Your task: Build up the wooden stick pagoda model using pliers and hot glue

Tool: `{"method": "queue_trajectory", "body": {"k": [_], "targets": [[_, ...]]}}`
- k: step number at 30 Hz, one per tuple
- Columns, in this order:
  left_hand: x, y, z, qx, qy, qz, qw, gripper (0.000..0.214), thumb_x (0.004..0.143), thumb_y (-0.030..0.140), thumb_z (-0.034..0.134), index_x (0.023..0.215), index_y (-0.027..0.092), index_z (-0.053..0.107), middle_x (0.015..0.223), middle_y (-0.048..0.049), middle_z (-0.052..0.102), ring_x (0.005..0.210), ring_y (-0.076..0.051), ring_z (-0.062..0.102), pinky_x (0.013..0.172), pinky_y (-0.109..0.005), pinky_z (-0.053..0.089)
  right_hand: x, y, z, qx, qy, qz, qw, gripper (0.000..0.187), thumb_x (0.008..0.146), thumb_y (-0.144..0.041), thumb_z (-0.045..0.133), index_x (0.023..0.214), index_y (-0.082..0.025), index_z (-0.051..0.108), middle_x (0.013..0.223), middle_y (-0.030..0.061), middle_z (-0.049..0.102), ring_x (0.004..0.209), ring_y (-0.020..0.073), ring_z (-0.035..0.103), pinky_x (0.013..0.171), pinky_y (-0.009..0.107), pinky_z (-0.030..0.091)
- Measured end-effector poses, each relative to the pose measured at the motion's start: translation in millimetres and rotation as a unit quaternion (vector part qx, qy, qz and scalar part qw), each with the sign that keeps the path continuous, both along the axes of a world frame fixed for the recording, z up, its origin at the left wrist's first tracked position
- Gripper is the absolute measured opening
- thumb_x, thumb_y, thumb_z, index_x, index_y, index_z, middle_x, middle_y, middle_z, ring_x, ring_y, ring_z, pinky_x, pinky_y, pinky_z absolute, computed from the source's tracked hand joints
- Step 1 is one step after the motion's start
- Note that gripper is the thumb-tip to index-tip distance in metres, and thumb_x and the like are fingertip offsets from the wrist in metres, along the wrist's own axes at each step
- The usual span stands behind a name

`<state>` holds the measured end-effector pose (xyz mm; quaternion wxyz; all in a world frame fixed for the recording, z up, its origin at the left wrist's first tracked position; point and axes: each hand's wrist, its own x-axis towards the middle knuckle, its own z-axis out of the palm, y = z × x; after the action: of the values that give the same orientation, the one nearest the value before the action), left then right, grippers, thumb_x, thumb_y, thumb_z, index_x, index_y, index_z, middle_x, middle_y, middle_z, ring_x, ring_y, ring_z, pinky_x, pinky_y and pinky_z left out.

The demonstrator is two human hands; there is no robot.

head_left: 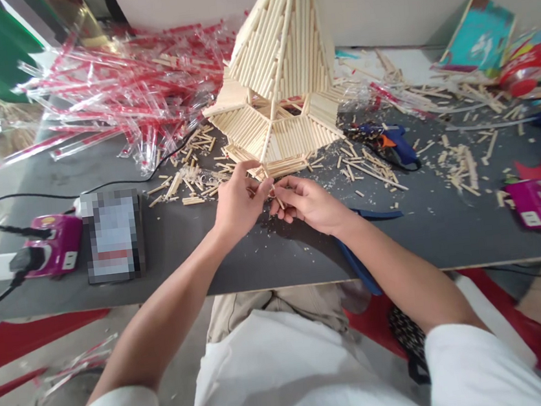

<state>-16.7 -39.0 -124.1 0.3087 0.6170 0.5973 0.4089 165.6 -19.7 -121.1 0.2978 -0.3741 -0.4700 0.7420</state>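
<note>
A tapered model built of pale wooden sticks stands on the dark table, with a ring of slatted panels around its lower part. My left hand is at the model's front lower corner, thumb and fingers pinched together; what lies between them is hidden. Close beside it, my right hand is closed on a short wooden stick, just below that corner. The fingertips of both hands nearly meet. Blue-handled pliers lie partly under my right forearm, sticking out over the table's front edge.
Clear wrappers with red ends pile up at the back left. A phone and a purple power strip lie left. A blue glue gun, cut stick pieces and another purple strip are right.
</note>
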Motion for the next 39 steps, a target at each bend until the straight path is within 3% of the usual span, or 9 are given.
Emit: {"method": "queue_trajectory", "body": {"k": [9, 14, 19, 26, 31, 39], "targets": [[0, 3, -5.1, 0.000, -0.028, -0.009, 1.000, 0.034, 0.096, 0.032, 0.070, 0.126, 0.022, 0.060, 0.067, 0.0064, 0.069, 0.047, -0.009, 0.062, 0.053, -0.022, 0.049, -1, -5, -0.3, -0.012, 0.013, -0.056, 0.998, 0.046, 0.079, -0.051, 0.088, 0.094, -0.020, 0.058, 0.078, 0.0025, 0.076, 0.059, 0.0102, 0.063, 0.049, 0.021, 0.045], [0, 3, -5.5, -0.007, -0.020, -0.011, 1.000, 0.034, 0.095, 0.031, 0.071, 0.125, 0.021, 0.060, 0.066, 0.0060, 0.068, 0.051, -0.010, 0.064, 0.054, -0.021, 0.048, -1, -6, 3.0, -0.075, 0.041, -0.072, 0.994, 0.037, 0.079, -0.035, 0.089, 0.097, -0.019, 0.061, 0.090, 0.0039, 0.078, 0.061, 0.0099, 0.065, 0.050, 0.021, 0.048], [0, 4, -1.6, -0.009, -0.038, -0.011, 0.999, 0.029, 0.095, 0.031, 0.070, 0.121, 0.021, 0.062, 0.065, 0.0066, 0.068, 0.045, -0.009, 0.061, 0.052, -0.021, 0.048, -8, -4, 10.1, -0.142, 0.052, -0.082, 0.985, 0.022, 0.084, -0.019, 0.080, 0.093, -0.017, 0.061, 0.083, 0.0024, 0.075, 0.060, 0.0114, 0.069, 0.050, 0.020, 0.049], [-2, 3, -0.7, -0.015, -0.056, -0.022, 0.998, 0.029, 0.095, 0.031, 0.070, 0.122, 0.021, 0.062, 0.064, 0.0071, 0.068, 0.042, -0.009, 0.061, 0.050, -0.021, 0.048, -16, -5, 19.2, -0.175, 0.036, -0.142, 0.974, 0.009, 0.094, -0.012, 0.067, 0.088, -0.017, 0.063, 0.073, -0.0013, 0.070, 0.050, 0.0072, 0.060, 0.043, 0.017, 0.043], [-4, 3, -2.7, 0.000, -0.043, -0.023, 0.999, 0.030, 0.096, 0.030, 0.069, 0.123, 0.021, 0.062, 0.066, 0.0064, 0.070, 0.044, -0.009, 0.062, 0.051, -0.021, 0.049, -28, -7, 28.1, -0.202, 0.046, -0.185, 0.961, 0.018, 0.101, -0.010, 0.058, 0.087, -0.013, 0.068, 0.069, -0.0017, 0.067, 0.049, 0.0050, 0.059, 0.044, 0.014, 0.044], [-5, 5, -6.2, 0.017, -0.018, -0.025, 0.999, 0.030, 0.096, 0.030, 0.068, 0.124, 0.021, 0.062, 0.066, 0.0062, 0.070, 0.047, -0.010, 0.063, 0.055, -0.021, 0.050, -50, -21, 34.1, -0.198, 0.055, -0.280, 0.938, 0.033, 0.106, -0.005, 0.046, 0.077, -0.015, 0.059, 0.061, -0.0035, 0.061, 0.047, 0.0046, 0.056, 0.045, 0.014, 0.044]]}}
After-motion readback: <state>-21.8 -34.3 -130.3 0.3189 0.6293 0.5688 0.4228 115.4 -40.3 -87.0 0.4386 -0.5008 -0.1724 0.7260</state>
